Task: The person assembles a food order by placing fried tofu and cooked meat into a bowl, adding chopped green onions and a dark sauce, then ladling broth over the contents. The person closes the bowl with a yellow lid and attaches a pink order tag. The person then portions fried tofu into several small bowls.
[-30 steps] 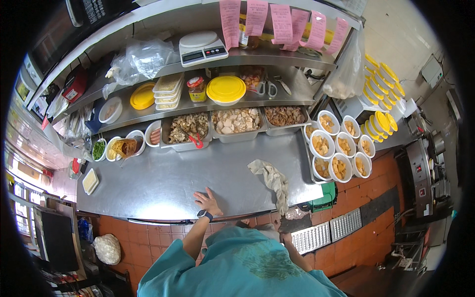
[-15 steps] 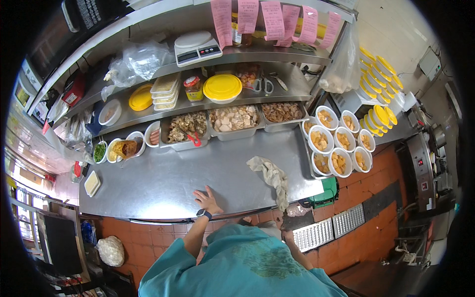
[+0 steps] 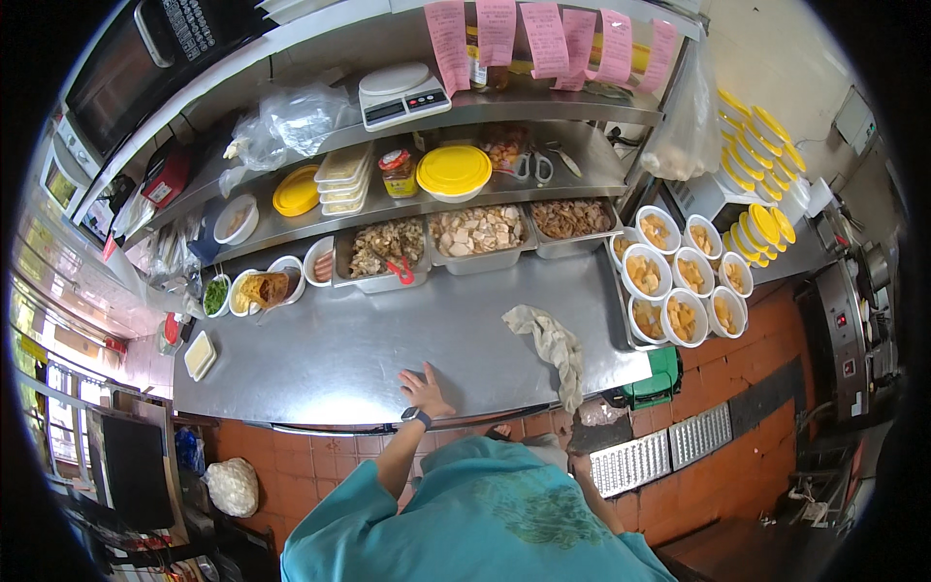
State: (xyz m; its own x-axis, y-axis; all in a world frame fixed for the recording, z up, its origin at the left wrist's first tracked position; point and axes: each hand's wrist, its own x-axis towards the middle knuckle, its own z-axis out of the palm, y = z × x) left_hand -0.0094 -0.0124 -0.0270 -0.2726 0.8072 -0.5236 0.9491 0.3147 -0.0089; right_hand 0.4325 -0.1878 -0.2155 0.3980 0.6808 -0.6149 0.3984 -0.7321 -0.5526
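My left hand (image 3: 426, 393) lies on the near edge of the steel counter (image 3: 320, 359), fingers spread and nothing held. A dark watch sits on that wrist. My right hand (image 3: 578, 465) hangs low beside my body, beyond the counter's edge; its fingers cannot be made out. A crumpled pale cloth (image 3: 548, 347) lies on the counter to the right, one end drooping over the front edge. Along the back stand metal trays of cut food, among them one with pale chunks (image 3: 478, 230) and one with a red-handled utensil (image 3: 401, 271).
White bowls (image 3: 648, 275) of orange-yellow pieces are stacked at the right end. Small tubs, one with chopped greens (image 3: 216, 294), stand at the back left. A small white container (image 3: 200, 356) sits at the left. The shelf above holds a yellow-lidded bowl (image 3: 454, 172), scissors (image 3: 533, 167) and a scale (image 3: 402, 95).
The whole view has shifted slightly, so everything appears a little farther right. My left hand stays spread on the counter, and the cloth lies as before.
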